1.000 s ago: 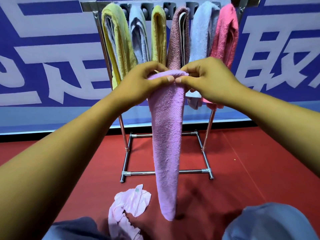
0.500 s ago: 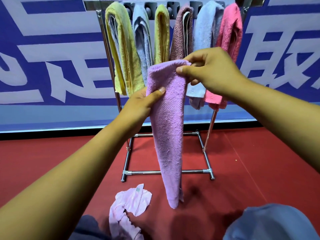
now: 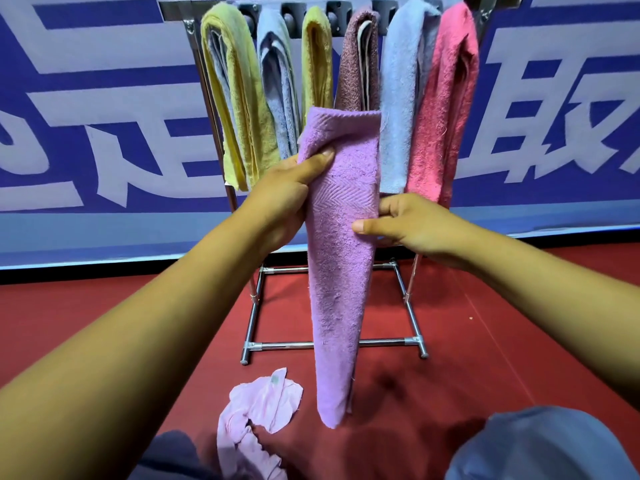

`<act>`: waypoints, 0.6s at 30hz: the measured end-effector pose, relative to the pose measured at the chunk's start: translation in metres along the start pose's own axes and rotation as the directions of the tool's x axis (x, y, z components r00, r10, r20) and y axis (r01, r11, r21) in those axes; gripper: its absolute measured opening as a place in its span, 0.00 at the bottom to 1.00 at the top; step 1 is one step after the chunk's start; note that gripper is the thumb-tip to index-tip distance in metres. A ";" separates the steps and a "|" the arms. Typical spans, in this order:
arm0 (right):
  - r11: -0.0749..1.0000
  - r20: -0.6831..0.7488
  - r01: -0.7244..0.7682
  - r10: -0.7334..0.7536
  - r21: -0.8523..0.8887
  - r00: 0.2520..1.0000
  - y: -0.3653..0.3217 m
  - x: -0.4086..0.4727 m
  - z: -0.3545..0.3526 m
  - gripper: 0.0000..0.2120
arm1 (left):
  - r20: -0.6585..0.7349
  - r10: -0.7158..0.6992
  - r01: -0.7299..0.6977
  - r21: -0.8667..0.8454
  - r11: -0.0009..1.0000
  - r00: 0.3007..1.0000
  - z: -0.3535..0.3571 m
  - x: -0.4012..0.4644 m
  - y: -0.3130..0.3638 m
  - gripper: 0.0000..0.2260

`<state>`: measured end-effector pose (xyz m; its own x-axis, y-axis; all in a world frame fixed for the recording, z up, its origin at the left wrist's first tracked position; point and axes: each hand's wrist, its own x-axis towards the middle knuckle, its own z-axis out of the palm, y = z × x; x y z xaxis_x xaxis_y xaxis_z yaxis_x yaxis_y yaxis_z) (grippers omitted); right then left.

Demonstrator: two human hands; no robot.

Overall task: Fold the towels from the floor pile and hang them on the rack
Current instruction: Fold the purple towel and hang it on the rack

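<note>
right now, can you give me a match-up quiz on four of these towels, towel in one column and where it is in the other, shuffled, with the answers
Towels:
1. purple towel
2. pink towel
3. pale pink cloth
4. left yellow towel

Places:
A. crumpled on the red floor
B. hanging at the rack's right end
C. held up by both hands
D. hanging at the rack's left end

Pairs: 1-C, 2-B, 3-A, 4-D

rack [image 3: 412,341] top packed w/ towels, floor [image 3: 502,341] open right
</note>
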<state>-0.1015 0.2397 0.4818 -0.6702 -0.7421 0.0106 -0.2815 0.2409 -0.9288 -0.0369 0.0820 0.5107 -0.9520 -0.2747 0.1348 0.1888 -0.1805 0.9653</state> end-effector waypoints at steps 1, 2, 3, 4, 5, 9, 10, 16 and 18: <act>1.000 0.011 -0.002 0.003 -0.006 1.000 0.003 0.000 -0.001 0.14 | -0.005 -0.003 0.003 -0.002 1.000 1.000 -0.001 0.001 0.001 0.06; 1.000 0.021 0.001 -0.001 0.000 1.000 0.004 0.000 -0.001 0.14 | -0.008 -0.009 0.009 0.002 1.000 1.000 -0.003 0.002 0.002 0.06; 1.000 0.031 0.005 -0.005 0.013 1.000 0.004 -0.001 -0.001 0.14 | -0.011 -0.019 0.019 0.009 1.000 1.000 -0.004 0.003 0.003 0.06; 0.999 0.038 0.010 -0.011 0.032 0.999 0.003 -0.001 -0.001 0.13 | -0.017 -0.030 0.030 0.010 0.999 0.999 -0.006 0.003 0.005 0.06; 0.998 0.047 0.017 -0.019 0.055 0.999 0.003 -0.001 -0.001 0.13 | -0.026 -0.040 0.040 0.007 0.999 0.999 -0.007 0.004 0.006 0.06; 0.988 0.131 0.022 -0.042 0.155 0.990 0.004 -0.002 0.001 0.08 | -0.062 -0.080 0.081 0.009 0.997 0.995 -0.011 0.005 0.007 0.07; 0.982 0.138 0.022 -0.049 0.190 0.989 0.004 -0.002 0.002 0.07 | -0.071 -0.098 0.099 0.015 0.995 0.993 -0.012 0.005 0.007 0.07; 0.939 0.023 0.097 -0.111 0.330 0.994 -0.001 0.002 0.006 0.09 | -0.037 -0.273 0.275 0.114 0.955 0.961 -0.028 0.000 -0.008 0.18; 0.924 -0.008 0.105 -0.109 0.367 0.994 -0.004 0.005 0.006 0.08 | 0.038 -0.303 0.296 0.131 0.946 0.952 -0.034 -0.004 -0.014 0.21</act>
<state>-0.0993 0.2313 0.4836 -0.6407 -0.7591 0.1151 -0.0780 -0.0849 -0.9933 -0.0276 0.0534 0.4888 -0.9728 -0.1715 -0.1555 -0.1345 -0.1280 0.9826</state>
